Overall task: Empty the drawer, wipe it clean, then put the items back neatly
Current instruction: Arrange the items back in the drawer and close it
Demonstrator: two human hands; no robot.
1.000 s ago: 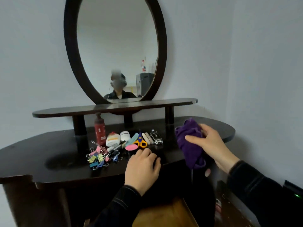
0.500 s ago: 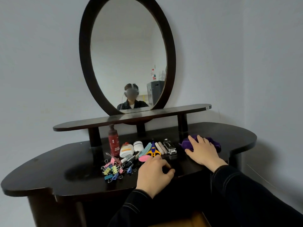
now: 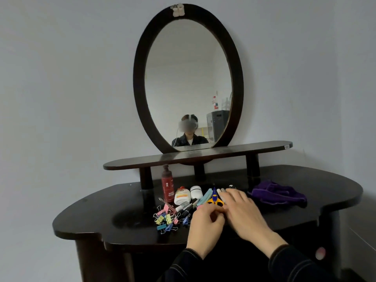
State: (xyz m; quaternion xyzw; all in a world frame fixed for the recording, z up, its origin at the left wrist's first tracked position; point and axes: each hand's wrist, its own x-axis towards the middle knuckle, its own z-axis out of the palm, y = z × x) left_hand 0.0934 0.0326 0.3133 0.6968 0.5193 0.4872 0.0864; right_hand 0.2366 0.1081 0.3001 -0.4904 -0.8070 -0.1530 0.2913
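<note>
Evidently both hands are brought together over the front of the dark desk, each arm reaching in from below in a black sleeve. The left hand is held knuckles-up with its fingers curled inward, the fingertips close to the yellow handles of the scissors; whether anything is pinched in it cannot be told. The right hand is laid palm-down just beside the left, its fingers stretched nearly straight over the far end of the row of small items, with nothing gripped. The drawer's contents are seen spread on the desk: a teal tube lies against the scissors directly beyond the left hand, and beyond and to the left of that hand stand a white jar, a white bottle with an orange label and an upright red bottle. A few pens lie just left of the left hand, and a loose heap of pastel binder clips lies further left. A crumpled purple cloth is left lying on the desk to the right of the right hand, apart from it. The drawer itself cannot be made out in the dark front under the wrists.
</note>
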